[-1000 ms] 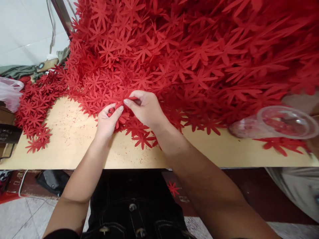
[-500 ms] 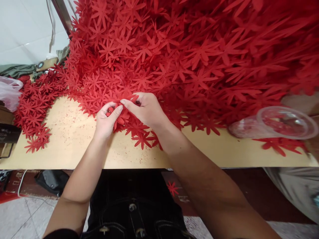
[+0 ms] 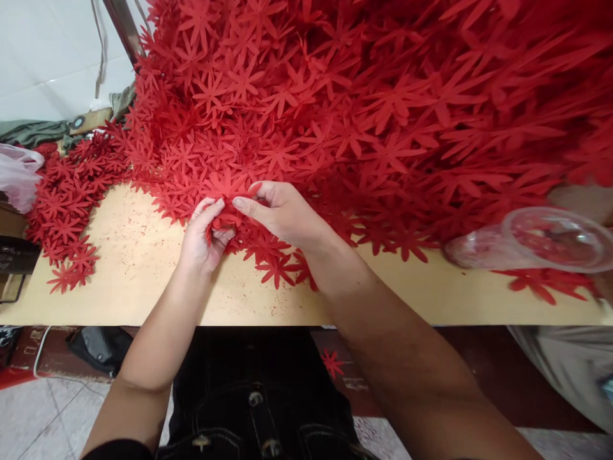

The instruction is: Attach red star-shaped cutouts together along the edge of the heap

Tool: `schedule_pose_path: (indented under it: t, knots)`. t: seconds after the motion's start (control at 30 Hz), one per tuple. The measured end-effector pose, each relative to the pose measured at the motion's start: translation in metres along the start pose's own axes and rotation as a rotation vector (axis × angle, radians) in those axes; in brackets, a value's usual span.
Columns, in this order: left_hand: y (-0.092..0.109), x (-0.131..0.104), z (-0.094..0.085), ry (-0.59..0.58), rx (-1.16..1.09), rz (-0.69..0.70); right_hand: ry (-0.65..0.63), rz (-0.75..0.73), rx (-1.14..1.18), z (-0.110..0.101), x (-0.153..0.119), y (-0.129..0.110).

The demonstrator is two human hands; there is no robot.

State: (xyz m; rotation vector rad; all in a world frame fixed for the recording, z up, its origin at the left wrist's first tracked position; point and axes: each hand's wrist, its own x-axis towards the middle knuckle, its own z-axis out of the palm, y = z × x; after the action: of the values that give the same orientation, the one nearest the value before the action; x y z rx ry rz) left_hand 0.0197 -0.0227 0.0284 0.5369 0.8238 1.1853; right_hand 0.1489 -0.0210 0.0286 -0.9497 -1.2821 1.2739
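Hands [image 3: 234,217]: both pinching red petals [image 3: 225,185] (thumbs nearly meeting) | pile [image 3: 287,102]: far side, desk [image 3: 143,281]

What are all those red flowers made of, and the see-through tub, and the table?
Red flowers: probably thin matte fabric or felt, since the flat petals look soft and have no shine; paper or foam is possible.
See-through tub: most likely smooth, glossy plastic, being clear with bright glints.
Table: pale, smooth board, perhaps wood or a laminate; I can't tell which.

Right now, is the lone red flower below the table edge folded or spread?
Spread: the red flower has petals fanned all around.
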Motion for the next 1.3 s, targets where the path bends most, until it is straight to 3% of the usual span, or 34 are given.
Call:
schedule_pose_path:
  t: [0.1,0.2,0.4,0.57,0.7,0.83,1.13,1.3]
  knots:
    - [0.009,0.001,-0.005,-0.047,-0.127,-0.011,0.051,-0.008,-0.030,-0.007,0.001,0.005]
    - [0.014,0.005,-0.010,-0.037,-0.171,0.032,0.188,-0.072,-0.133,-0.023,0.005,0.014]
    - [-0.001,0.015,-0.009,0.071,0.209,0.304,0.424,-0.320,-0.589,-0.047,0.011,0.019]
    - [-0.008,0.017,-0.012,-0.023,0.382,0.344,0.289,-0.360,-0.688,-0.021,-0.001,0.006]
    - [-0.010,0.015,-0.012,-0.089,0.468,0.388,0.126,-0.220,-0.472,-0.001,-0.003,0.005]
    - [-0.014,0.015,-0.012,-0.080,0.560,0.377,0.008,-0.116,-0.263,0.003,0.000,0.010]
    - [-0.022,0.017,-0.016,-0.128,0.461,0.338,0.020,-0.102,-0.045,0.001,0.005,0.016]
    - [-0.020,0.012,-0.011,-0.151,0.444,0.271,0.154,-0.153,-0.099,0.000,0.004,0.014]
